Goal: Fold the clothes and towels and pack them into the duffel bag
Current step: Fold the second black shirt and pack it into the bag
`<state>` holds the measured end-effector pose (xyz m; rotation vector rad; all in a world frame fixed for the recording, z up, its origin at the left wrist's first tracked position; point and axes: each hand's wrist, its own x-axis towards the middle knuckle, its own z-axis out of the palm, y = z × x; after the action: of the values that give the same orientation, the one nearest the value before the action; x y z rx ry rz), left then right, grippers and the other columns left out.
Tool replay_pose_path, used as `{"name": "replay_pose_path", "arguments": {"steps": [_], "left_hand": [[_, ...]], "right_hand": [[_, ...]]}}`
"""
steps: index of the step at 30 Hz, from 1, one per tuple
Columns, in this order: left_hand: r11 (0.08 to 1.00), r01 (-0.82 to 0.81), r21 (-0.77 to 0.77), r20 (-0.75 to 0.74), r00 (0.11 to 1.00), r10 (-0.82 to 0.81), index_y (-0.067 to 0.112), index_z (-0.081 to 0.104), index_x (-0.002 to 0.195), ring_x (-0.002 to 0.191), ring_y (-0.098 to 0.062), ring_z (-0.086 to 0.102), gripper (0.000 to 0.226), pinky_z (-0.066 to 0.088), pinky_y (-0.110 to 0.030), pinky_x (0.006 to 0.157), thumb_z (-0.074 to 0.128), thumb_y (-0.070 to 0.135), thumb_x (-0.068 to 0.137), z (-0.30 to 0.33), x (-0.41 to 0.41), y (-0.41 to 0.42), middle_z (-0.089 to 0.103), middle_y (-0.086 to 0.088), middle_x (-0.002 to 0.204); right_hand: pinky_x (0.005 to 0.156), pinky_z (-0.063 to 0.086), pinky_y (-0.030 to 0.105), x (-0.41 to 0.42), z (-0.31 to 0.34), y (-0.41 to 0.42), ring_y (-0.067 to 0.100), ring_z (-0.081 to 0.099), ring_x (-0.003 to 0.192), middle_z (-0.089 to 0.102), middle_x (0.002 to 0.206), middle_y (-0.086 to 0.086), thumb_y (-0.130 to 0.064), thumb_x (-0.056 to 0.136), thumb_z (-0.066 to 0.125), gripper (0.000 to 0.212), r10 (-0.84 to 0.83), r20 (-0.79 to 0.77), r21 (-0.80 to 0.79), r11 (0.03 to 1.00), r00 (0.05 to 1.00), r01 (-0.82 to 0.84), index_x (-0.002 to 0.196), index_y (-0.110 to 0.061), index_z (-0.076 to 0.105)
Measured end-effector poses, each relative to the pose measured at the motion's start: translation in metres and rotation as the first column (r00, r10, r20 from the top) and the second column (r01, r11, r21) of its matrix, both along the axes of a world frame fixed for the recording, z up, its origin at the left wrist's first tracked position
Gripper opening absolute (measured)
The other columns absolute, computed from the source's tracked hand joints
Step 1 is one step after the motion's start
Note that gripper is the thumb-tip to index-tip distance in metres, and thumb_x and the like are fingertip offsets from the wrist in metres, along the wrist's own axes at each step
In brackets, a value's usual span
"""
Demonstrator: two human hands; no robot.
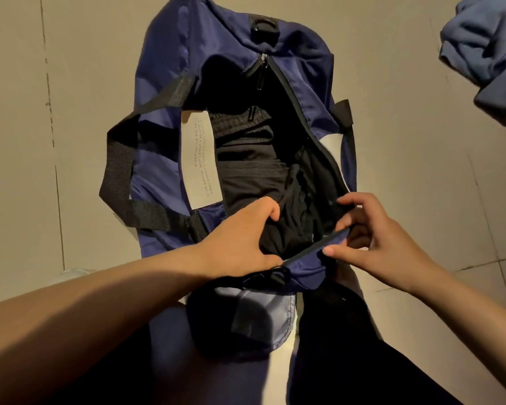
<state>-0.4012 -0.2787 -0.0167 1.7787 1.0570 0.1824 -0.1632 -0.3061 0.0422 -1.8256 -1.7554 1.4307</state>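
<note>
Left hand [240, 238] fingertips hidden (black clothes [246, 159]).

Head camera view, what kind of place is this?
Probably the tiled floor of a home: an open duffel bag lies on it, with a loose blue garment beside it.
</note>
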Motion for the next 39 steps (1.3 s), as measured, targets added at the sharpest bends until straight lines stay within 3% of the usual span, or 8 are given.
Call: {"name": "replay_pose_path", "arguments": {"steps": [4,9,14,18,21,23,31,39], "left_hand": [[0.983,0.12,0.138,-0.112,0.988,-0.105,0.017,0.039,0.096,0.146,-0.019,0.015,0.046,0.017,-0.03,0.116,0.077,0.036,0.077,-0.008,0.008,-0.001,0.042,0.0,0.138],[0.946,0.169,0.278,-0.091,0.985,-0.149,0.006,0.058,0.102,0.143,-0.026,0.024,0.027,-0.009,-0.008,0.112,0.063,0.031,0.092,-0.011,0.006,-0.002,0.042,-0.006,0.146],[0.934,0.347,0.088,-0.105,0.935,-0.338,0.014,0.051,0.092,0.147,-0.019,0.014,0.029,0.003,-0.017,0.116,0.052,0.043,0.095,-0.002,-0.011,0.009,0.046,0.004,0.144],[0.954,0.198,0.226,-0.121,0.977,-0.174,0.017,0.06,0.104,0.122,-0.024,0.048,0.051,0.031,-0.038,0.108,0.03,0.056,0.09,0.003,0.01,0.024,0.06,-0.005,0.123],[0.892,0.429,0.141,-0.388,0.853,-0.349,0.029,0.016,0.153,0.149,-0.02,0.0,0.071,0.002,-0.056,0.117,0.039,0.061,0.093,-0.005,0.021,0.039,0.008,0.004,0.162],[0.874,0.484,0.036,-0.518,0.757,-0.398,0.038,-0.014,0.15,0.145,-0.018,-0.024,0.083,-0.012,-0.064,0.111,0.03,0.072,0.089,-0.014,0.029,0.039,-0.021,0.011,0.159],[0.944,0.325,0.05,-0.667,0.715,-0.21,0.036,-0.02,0.149,0.143,-0.031,-0.028,0.114,-0.01,-0.076,0.1,0.048,0.085,0.071,-0.022,0.067,0.045,-0.028,0.004,0.157],[0.961,0.133,0.243,-0.343,0.938,-0.043,0.029,0.0,0.154,0.148,-0.016,-0.01,0.109,-0.007,-0.061,0.114,0.037,0.085,0.069,-0.024,0.03,0.025,-0.006,0.007,0.162]], "right_hand": [[0.076,0.054,0.037,-0.001,0.0,-0.003,0.013,0.065,0.074,0.057,0.093,-0.014,-0.022,0.07,0.083,0.077,0.084,0.08,0.08,0.993,0.993,-0.09,0.113,-0.059,0.031],[0.074,0.053,0.031,0.004,0.004,-0.002,0.008,0.064,0.075,0.056,0.097,-0.013,-0.02,0.073,0.081,0.073,0.095,0.125,0.097,0.989,0.988,-0.107,0.114,-0.054,0.031],[0.074,0.053,0.029,0.0,0.007,0.003,0.005,0.062,0.076,0.054,0.098,-0.018,-0.025,0.074,0.08,0.071,0.155,0.175,0.075,0.983,0.972,-0.17,0.113,-0.058,0.031],[0.07,0.048,0.021,-0.003,0.007,0.007,0.004,0.06,0.076,0.055,0.097,-0.018,-0.032,0.08,0.072,0.067,0.199,0.244,0.065,0.973,0.949,-0.221,0.134,-0.043,0.034],[0.066,0.043,0.012,-0.007,0.005,0.009,0.002,0.059,0.075,0.057,0.092,-0.019,-0.032,0.086,0.063,0.071,0.112,0.258,0.095,0.985,0.96,-0.141,0.147,-0.035,0.027],[0.065,0.041,0.009,-0.011,0.007,0.01,-0.001,0.056,0.075,0.059,0.087,-0.017,-0.03,0.086,0.064,0.076,0.006,0.286,0.133,0.99,0.958,-0.046,0.151,-0.029,0.023],[0.065,0.04,0.007,-0.015,0.042,0.016,-0.006,0.054,0.077,0.06,0.083,-0.015,-0.037,0.08,0.064,0.087,-0.06,0.339,0.18,0.984,0.939,-0.002,0.152,-0.029,0.017],[0.065,0.037,0.01,-0.001,0.024,-0.005,0.004,0.054,0.078,0.05,0.099,-0.018,-0.035,0.084,0.066,0.088,0.143,0.389,0.097,0.976,0.91,-0.195,0.152,-0.035,0.009]]}}
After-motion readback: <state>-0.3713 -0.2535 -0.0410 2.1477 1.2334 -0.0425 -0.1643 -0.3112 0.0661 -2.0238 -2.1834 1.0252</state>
